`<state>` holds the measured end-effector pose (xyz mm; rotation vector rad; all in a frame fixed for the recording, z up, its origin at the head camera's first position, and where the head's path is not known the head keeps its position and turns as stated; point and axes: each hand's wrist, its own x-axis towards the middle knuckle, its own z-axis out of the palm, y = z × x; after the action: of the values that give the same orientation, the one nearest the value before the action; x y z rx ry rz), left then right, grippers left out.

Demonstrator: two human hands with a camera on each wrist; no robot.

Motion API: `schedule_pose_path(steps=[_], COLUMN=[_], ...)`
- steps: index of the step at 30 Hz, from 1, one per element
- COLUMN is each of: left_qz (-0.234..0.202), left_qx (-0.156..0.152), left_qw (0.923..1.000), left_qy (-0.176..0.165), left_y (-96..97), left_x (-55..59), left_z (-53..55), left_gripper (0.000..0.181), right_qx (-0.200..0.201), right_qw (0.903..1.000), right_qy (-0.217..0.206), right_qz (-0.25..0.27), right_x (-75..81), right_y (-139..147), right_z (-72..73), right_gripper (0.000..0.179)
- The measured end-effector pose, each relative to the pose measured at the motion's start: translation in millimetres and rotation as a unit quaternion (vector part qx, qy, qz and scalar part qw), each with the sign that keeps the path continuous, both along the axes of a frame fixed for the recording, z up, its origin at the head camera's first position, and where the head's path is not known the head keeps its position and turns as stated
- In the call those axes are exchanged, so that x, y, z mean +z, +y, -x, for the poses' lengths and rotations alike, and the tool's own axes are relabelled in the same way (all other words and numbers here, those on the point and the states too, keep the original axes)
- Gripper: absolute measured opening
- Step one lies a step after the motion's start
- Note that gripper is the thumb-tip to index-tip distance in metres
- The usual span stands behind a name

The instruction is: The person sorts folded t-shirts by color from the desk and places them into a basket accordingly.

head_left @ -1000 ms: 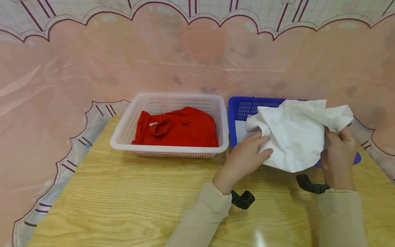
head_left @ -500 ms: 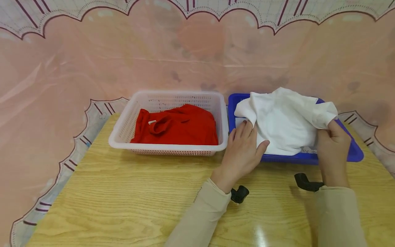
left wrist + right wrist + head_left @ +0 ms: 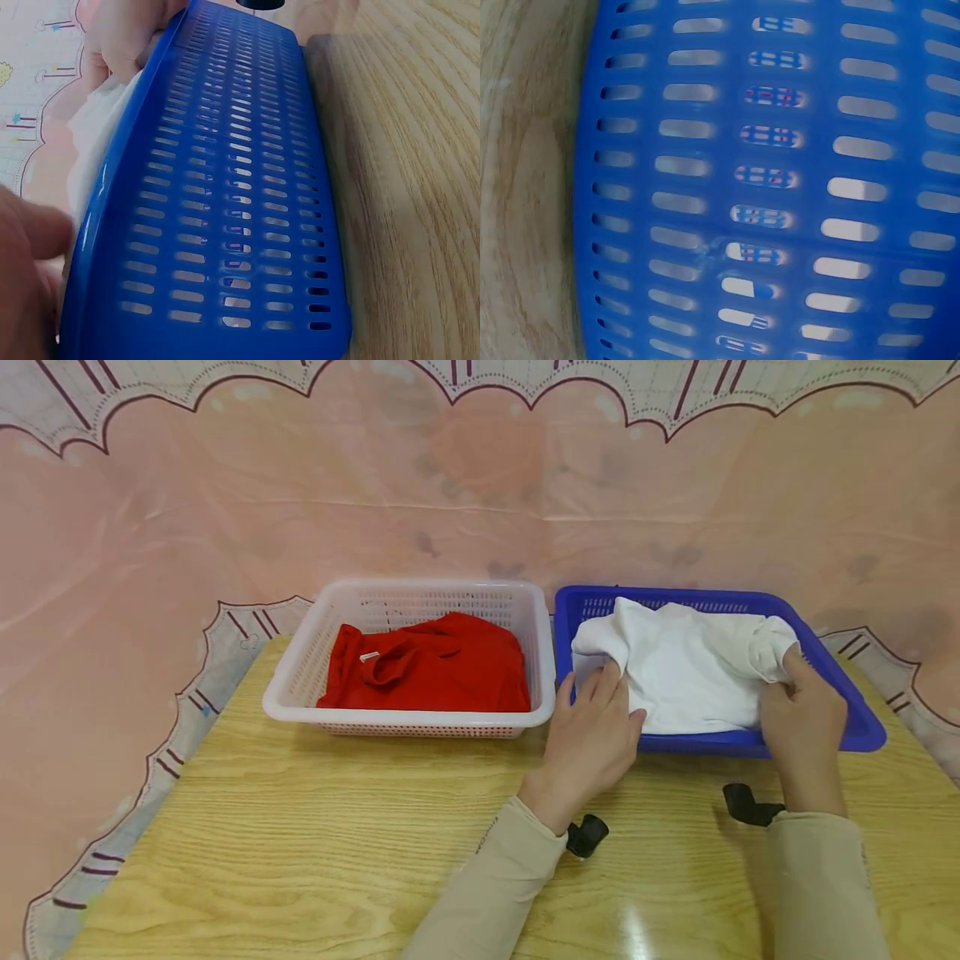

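Observation:
In the head view, a bunched white cloth garment (image 3: 690, 664) lies in the blue plastic basket (image 3: 858, 731) on the right. My right hand (image 3: 806, 727) reaches over the front rim and pinches the garment's right end between thumb and fingers. At its left end, my left hand (image 3: 592, 727) touches a fold with fairly straight fingers, the thumb spread apart; some fingertips are hidden by the cloth. The left wrist view shows part of my left hand (image 3: 26, 262) beside the basket's slotted wall (image 3: 225, 187). Only basket wall (image 3: 720, 180) and table appear in the right wrist view.
A white plastic basket (image 3: 408, 720) stands left of the blue one, with a folded red garment (image 3: 442, 672) inside. Both sit toward the back of the wooden table (image 3: 322, 827). Behind hangs a pink patterned sheet (image 3: 360, 510).
Both hands have lowered the white garment from above the front rim back into the blue basket. It now lies flatter. The left fingers have straightened; the right hand keeps its pinch.

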<state>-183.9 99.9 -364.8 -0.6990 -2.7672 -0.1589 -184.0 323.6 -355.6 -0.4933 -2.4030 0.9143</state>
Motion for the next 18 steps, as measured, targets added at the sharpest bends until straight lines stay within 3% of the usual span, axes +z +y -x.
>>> schedule_pose_path(steps=[5, 9, 12, 18], left_qz=[-0.02, -0.051, -0.058, -0.047], left_qx=[0.012, 0.022, 0.028, 0.032], left_qw=[0.9997, 0.9982, 0.9973, 0.9977], left_qy=[0.01, 0.024, 0.035, 0.037], left_y=[-0.2, -0.6, 0.2, 3.2], left_x=[0.7, 1.6, 2.0, 2.0], left_z=[1.7, 5.0, 8.0, 13.0], left_gripper=[0.048, 0.047, 0.047, 0.049], right_qx=[0.017, 0.002, 0.012, 0.046], right_qw=[0.9971, 0.9956, 0.9991, 0.996], right_qy=[-0.053, -0.047, -0.02, 0.021], right_qz=[0.052, 0.08, 0.034, -0.073], right_x=[5.7, 6.4, 3.4, -2.0], right_y=[0.7, -0.7, -2.3, -5.8], right_z=[0.7, 3.0, 3.8, 3.9], right_gripper=[0.049, 0.022, 0.014, 0.03])
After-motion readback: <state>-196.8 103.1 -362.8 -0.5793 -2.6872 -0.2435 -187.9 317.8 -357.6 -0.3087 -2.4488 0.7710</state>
